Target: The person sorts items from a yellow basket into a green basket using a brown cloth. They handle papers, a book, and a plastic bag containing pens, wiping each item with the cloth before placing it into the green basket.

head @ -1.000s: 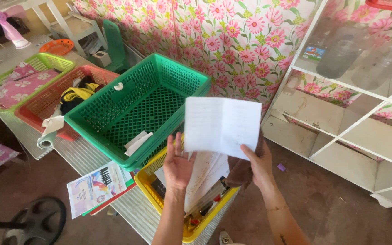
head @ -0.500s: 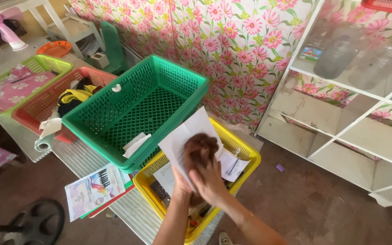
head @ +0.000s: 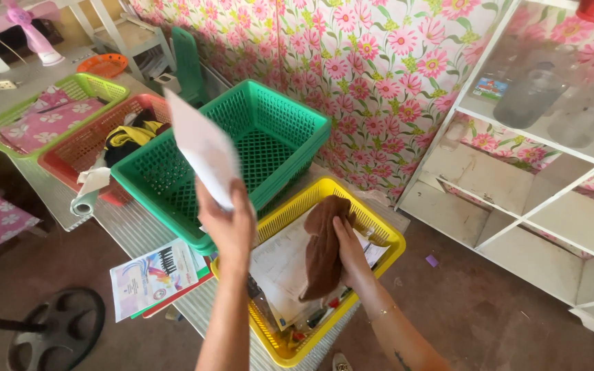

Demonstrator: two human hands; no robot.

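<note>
The left hand [head: 230, 223] is pinched shut on a white sheet of paper [head: 204, 148] sticking up above it over the green basket [head: 280, 127], while the right hand [head: 349, 249] just beside it grips a brown cloth [head: 323, 247] hanging over the yellow basket [head: 379, 230] underneath.

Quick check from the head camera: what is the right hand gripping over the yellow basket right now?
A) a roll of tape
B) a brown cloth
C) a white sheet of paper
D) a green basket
B: the right hand grips a brown cloth above the yellow basket, while the left hand holds up the white paper in front of the green basket.
</note>
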